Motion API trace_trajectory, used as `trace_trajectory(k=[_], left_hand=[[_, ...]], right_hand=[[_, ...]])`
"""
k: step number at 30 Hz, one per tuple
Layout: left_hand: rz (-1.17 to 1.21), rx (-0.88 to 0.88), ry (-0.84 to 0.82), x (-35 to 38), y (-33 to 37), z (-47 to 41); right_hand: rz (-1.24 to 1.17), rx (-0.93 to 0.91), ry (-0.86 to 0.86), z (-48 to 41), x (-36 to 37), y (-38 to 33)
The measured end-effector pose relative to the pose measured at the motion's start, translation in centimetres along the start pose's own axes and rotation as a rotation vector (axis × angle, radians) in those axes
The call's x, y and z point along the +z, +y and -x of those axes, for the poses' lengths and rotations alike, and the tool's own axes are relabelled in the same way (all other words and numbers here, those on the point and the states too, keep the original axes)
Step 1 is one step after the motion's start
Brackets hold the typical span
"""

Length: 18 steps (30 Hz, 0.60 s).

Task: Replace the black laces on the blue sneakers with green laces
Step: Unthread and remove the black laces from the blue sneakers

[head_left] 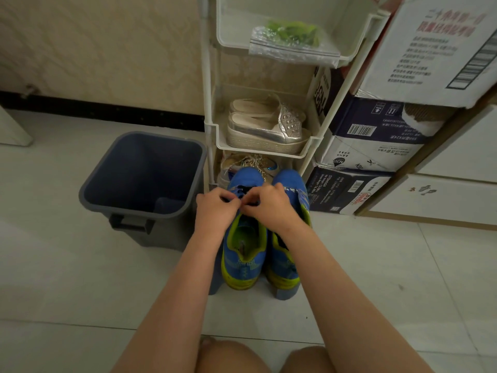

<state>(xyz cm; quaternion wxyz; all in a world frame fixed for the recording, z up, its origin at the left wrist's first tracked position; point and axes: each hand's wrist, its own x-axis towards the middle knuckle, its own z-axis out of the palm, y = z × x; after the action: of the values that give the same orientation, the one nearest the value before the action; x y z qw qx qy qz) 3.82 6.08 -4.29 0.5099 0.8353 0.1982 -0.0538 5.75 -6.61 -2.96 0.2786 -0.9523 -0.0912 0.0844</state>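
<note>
grey bin [142,170] beside white rack [206,76] with silver sandals [265,129], stacked boxes [376,146] right

Two blue sneakers [243,254] with yellow-green collars and heels stood upright, side by side and touching, on the floor [80,265], toes pointing away from the person. Black laces [246,189] were threaded over the left sneaker's tongue. Green laces [293,32] lay bundled inside a clear bag [269,49], high above the sneakers.

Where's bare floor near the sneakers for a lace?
Bare pale floor tiles right of the blue sneakers, before the stacked cardboard boxes, and before the grey plastic bin. Crowded by the white rack, where left hand and right hand pinch black laces.
</note>
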Motion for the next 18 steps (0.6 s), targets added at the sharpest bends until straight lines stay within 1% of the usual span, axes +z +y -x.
trace_trajectory(k=[2,4,5,8,10,12,16,18], left_hand=[[-0.013,0.032,0.010,-0.3,0.4,0.3],[-0.023,0.074,0.064,-0.8,0.8,0.6],[-0.023,0.094,0.055,-0.9,0.9,0.6],[-0.022,0.122,-0.117,-0.7,1.4,0.9],[-0.111,0.196,-0.192,-0.4,1.5,1.2],[-0.211,0.262,-0.183,-0.1,1.4,1.0],[-0.398,0.312,-0.095,0.4,1.1,0.8],[-0.426,0.322,-0.058,0.5,1.1,0.9]], right_hand=[[-0.001,0.013,-0.012,-0.1,0.2,0.1],[-0.058,-0.001,-0.024,-0.1,0.0,0.3],[-0.102,0.001,-0.045,-0.1,-0.1,0.4],[-0.145,0.006,-0.048,0.1,-0.4,0.4],[-0.118,0.019,-0.063,0.2,-0.6,0.5],[-0.108,0.043,-0.067,0.3,-0.9,0.7],[-0.101,0.057,-0.037,0.2,-1.0,0.8],[0.043,0.063,-0.001,0.3,-1.1,0.6]])
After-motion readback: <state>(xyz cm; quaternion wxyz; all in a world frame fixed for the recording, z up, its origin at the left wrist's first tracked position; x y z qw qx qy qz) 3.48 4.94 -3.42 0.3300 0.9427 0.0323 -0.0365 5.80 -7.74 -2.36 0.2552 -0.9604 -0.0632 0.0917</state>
